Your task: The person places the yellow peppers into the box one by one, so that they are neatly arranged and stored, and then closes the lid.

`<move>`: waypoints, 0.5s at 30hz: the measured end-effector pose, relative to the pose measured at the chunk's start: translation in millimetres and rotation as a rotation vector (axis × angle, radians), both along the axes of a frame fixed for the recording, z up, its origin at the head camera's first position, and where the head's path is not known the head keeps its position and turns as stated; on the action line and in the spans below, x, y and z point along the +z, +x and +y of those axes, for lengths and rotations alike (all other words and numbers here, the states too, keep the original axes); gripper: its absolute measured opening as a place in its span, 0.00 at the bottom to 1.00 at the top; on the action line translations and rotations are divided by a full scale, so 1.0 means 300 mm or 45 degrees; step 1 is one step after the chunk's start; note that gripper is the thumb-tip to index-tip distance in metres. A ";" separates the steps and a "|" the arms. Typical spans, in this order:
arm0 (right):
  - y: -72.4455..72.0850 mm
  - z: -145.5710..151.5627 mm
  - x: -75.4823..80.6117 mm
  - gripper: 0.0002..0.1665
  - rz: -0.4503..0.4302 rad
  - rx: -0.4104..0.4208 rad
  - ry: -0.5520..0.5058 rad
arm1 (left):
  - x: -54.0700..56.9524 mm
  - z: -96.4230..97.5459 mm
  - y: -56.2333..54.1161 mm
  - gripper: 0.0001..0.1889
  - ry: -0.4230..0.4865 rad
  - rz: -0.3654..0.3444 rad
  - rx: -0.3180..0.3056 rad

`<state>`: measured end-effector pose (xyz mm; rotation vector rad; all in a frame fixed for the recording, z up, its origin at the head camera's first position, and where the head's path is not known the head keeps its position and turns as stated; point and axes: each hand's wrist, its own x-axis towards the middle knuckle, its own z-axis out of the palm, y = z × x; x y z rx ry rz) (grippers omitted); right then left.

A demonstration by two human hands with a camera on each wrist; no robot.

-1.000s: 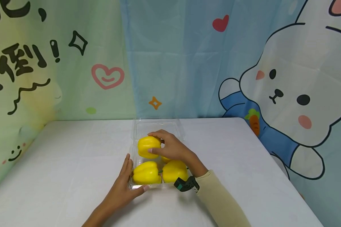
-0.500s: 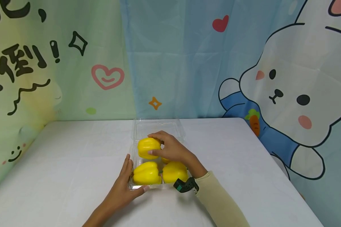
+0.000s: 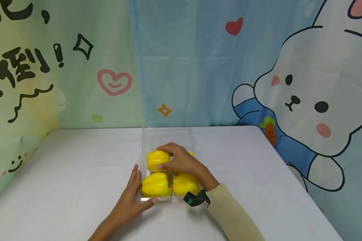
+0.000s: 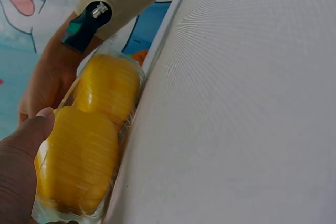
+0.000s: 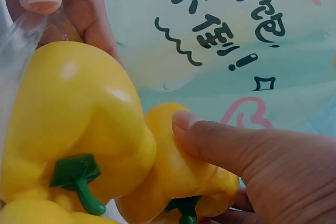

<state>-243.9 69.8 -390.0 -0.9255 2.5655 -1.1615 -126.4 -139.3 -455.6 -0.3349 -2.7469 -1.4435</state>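
A clear plastic clamshell container (image 3: 164, 198) holds several yellow bell peppers. My right hand (image 3: 182, 162) grips the back-left pepper (image 3: 158, 161), thumb on its near side and fingers over its far side; in the right wrist view this pepper (image 5: 168, 156) has a green stem. My left hand (image 3: 132, 197) holds the container's front-left corner, thumb (image 4: 39, 129) over the front rim and fingers along the left wall. Two peppers fill the front row, one on the left (image 3: 156, 184) and one on the right (image 3: 185, 184). Another pepper (image 3: 191, 153) is mostly hidden behind my right hand.
The container's transparent lid (image 3: 169, 135) lies folded back near the table's far edge. A white cloth covers the table (image 3: 78, 180). Behind it hangs a printed curtain (image 3: 181, 67) with a rabbit. A black device (image 3: 196, 198) is strapped to my right wrist.
My right hand has lowered the back-left pepper, bringing it closer to the front row. A bit of the pepper behind that hand now shows. The left hand stays at the corner.
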 end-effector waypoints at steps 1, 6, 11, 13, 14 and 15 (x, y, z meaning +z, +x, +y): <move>0.001 -0.001 -0.001 0.37 0.000 0.002 0.008 | 0.000 -0.001 0.001 0.60 0.000 0.001 0.001; 0.000 -0.001 -0.009 0.36 0.036 0.018 0.044 | 0.000 -0.005 0.000 0.59 0.007 0.009 -0.011; 0.002 0.004 -0.009 0.30 0.065 0.043 0.037 | 0.003 0.001 0.000 0.60 0.011 0.000 -0.006; 0.003 0.005 -0.009 0.29 0.052 0.053 0.020 | 0.002 0.001 0.001 0.60 0.014 -0.005 -0.003; 0.003 0.005 -0.009 0.29 0.043 0.057 0.008 | 0.002 0.001 0.002 0.60 0.017 -0.007 -0.003; 0.003 0.005 -0.011 0.29 0.035 0.059 0.001 | 0.001 0.001 0.001 0.60 0.018 -0.009 -0.002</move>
